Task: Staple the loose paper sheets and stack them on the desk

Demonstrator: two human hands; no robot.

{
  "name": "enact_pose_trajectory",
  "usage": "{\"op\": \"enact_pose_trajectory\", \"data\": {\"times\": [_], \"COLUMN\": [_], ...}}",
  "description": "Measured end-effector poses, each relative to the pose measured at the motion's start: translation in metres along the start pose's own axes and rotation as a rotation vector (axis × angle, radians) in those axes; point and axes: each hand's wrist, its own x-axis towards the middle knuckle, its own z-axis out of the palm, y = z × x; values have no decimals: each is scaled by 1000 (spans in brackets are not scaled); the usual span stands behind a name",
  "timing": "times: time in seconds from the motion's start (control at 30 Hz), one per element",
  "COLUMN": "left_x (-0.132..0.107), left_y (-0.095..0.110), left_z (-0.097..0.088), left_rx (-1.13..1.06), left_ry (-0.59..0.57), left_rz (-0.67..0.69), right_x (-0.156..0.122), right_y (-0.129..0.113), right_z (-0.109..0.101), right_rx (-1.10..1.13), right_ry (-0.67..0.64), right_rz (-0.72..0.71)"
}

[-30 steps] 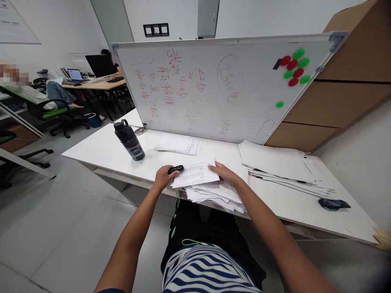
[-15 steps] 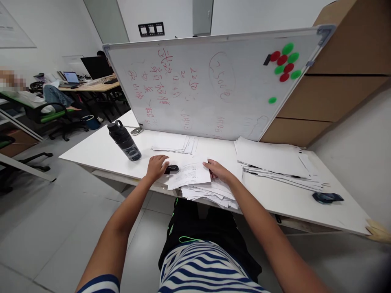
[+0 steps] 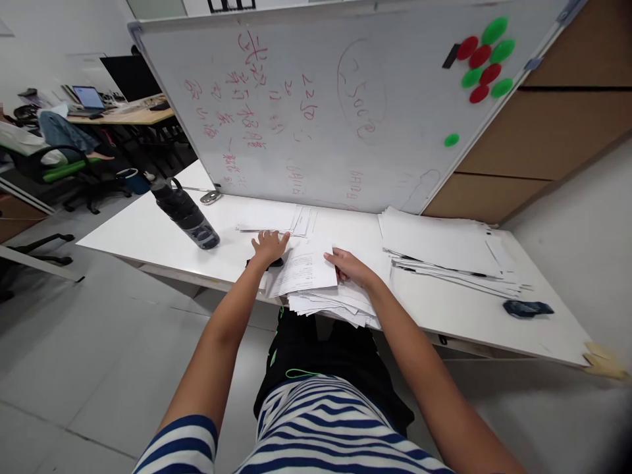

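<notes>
My right hand (image 3: 349, 267) pinches the right edge of a printed sheet of paper (image 3: 307, 271) between thumb and fingers. Under that sheet lies a loose pile of papers (image 3: 340, 305) at the table's front edge. With its fingers spread, my left hand (image 3: 270, 246) is over the table just left of the sheet and holds nothing. A black stapler (image 3: 277, 263) lies beneath my left wrist, partly hidden by it. Beyond my left hand is a flat stack of printed sheets (image 3: 276, 216).
A dark water bottle (image 3: 186, 216) stands left on the white table (image 3: 128, 230). Behind, a whiteboard (image 3: 316, 112) with magnets leans before cardboard boxes (image 3: 533, 141). To the right are a large paper stack (image 3: 439, 243) and a dark object (image 3: 527, 309). A person sits at far left.
My left hand has left the stapler's end and moved forward and right, its fingers spreading. My right hand keeps hold of the sheet. The camera view has tilted down and come closer.
</notes>
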Motion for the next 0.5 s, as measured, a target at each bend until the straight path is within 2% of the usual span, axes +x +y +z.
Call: {"op": "enact_pose_trajectory", "data": {"times": [0.2, 0.4, 0.5], "left_x": [-4, -10, -6], "left_y": [2, 7, 3], "left_z": [4, 16, 25], "left_rx": [11, 57, 34], "left_ry": [10, 165, 201], "left_rz": [41, 125, 166], "right_x": [-3, -7, -5], "right_y": [-2, -8, -5], "right_z": [-4, -3, -4], "right_rx": [-2, 21, 38], "right_ry": [-41, -56, -54], "right_rz": [-5, 13, 3]}}
